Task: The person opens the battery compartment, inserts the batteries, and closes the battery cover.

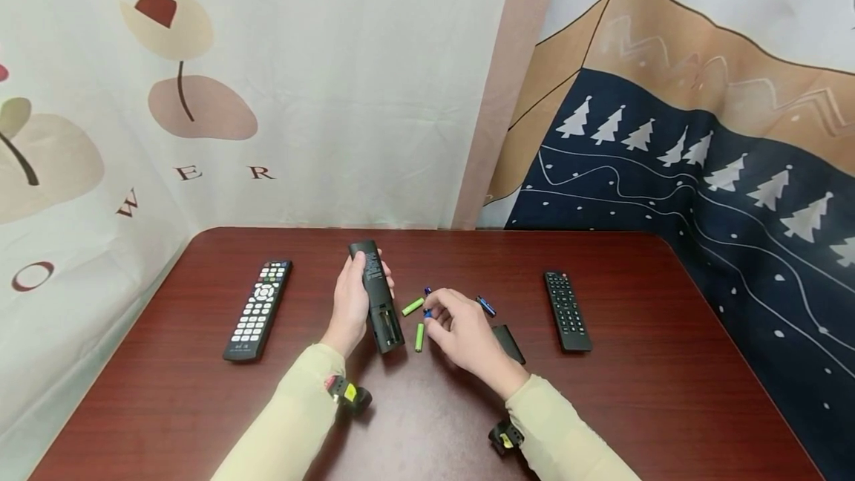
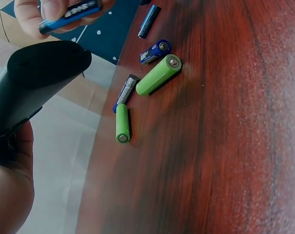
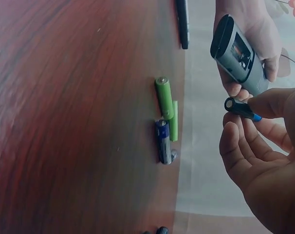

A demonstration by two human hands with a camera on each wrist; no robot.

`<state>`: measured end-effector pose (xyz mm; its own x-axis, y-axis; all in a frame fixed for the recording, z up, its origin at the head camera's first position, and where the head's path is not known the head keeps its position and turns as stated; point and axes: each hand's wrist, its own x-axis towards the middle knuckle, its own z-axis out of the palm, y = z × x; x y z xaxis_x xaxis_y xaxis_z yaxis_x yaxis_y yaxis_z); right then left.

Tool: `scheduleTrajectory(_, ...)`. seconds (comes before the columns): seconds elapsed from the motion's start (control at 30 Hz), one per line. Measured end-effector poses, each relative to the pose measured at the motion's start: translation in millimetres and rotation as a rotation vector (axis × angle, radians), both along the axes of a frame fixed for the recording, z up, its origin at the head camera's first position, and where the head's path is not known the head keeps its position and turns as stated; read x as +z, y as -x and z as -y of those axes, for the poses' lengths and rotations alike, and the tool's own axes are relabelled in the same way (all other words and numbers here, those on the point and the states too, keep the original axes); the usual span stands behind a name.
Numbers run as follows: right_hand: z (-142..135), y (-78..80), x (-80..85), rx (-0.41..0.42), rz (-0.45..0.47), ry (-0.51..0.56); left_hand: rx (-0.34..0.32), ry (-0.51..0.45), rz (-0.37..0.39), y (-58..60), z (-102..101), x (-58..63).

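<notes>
My left hand (image 1: pixel 350 303) grips a black remote control (image 1: pixel 375 288) with its back turned up. The battery compartment at the remote's near end is uncovered; its inside also shows in the right wrist view. Between thumb and fingers, my right hand (image 1: pixel 464 332) pinches a blue battery (image 3: pixel 242 109), held just off the remote. On the table below lie two green batteries, one farther (image 1: pixel 413 307) and one nearer (image 1: pixel 419 338). Several blue batteries lie around them, one of them (image 1: pixel 486 306) beyond the right hand. A black battery cover (image 1: pixel 509 344) rests beside the right wrist, partly hidden.
A black remote with white buttons (image 1: pixel 259 310) lies on the table's left side. Another, smaller black remote (image 1: pixel 568 312) lies to the right. The brown wooden table (image 1: pixel 641 399) ends at a patterned curtain (image 1: pixel 374 95) behind.
</notes>
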<state>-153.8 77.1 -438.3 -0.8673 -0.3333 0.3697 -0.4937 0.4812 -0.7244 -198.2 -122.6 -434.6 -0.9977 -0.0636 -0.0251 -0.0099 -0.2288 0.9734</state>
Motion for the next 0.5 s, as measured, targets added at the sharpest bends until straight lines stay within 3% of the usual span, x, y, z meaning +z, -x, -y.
scheduleTrajectory(0.5, 15.1, -1.1, 3.1, 0.013, 0.051, 0.091, 0.004, -0.009, -0.018, 0.0, -1.7, 0.5)
